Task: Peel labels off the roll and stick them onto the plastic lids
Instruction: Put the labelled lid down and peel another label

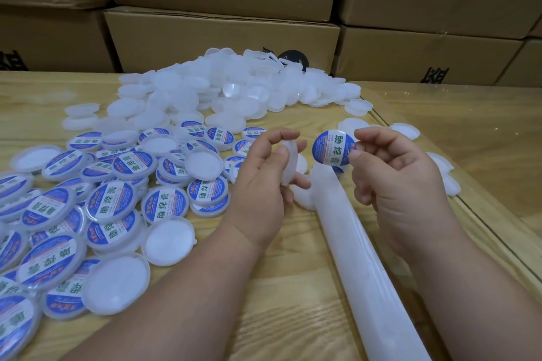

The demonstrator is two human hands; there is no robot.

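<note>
My left hand point(264, 173) grips a blank white plastic lid point(289, 163) edge-on between thumb and fingers. Just to its right, my right hand point(393, 173) pinches a round blue-and-white label point(333, 148) by its right edge, with the printed side towards me. The label hangs a short way from the lid, not touching it. Below both hands a long white strip of backing paper point(366, 267) runs from the label towards the lower right. The roll itself is not in view.
A heap of blank white lids point(223, 91) lies at the back of the wooden table point(281, 287). Labelled lids point(108, 202) spread over the left side. A few blank lids point(440, 167) lie right of my hands. Cardboard boxes point(223, 35) stand stacked behind.
</note>
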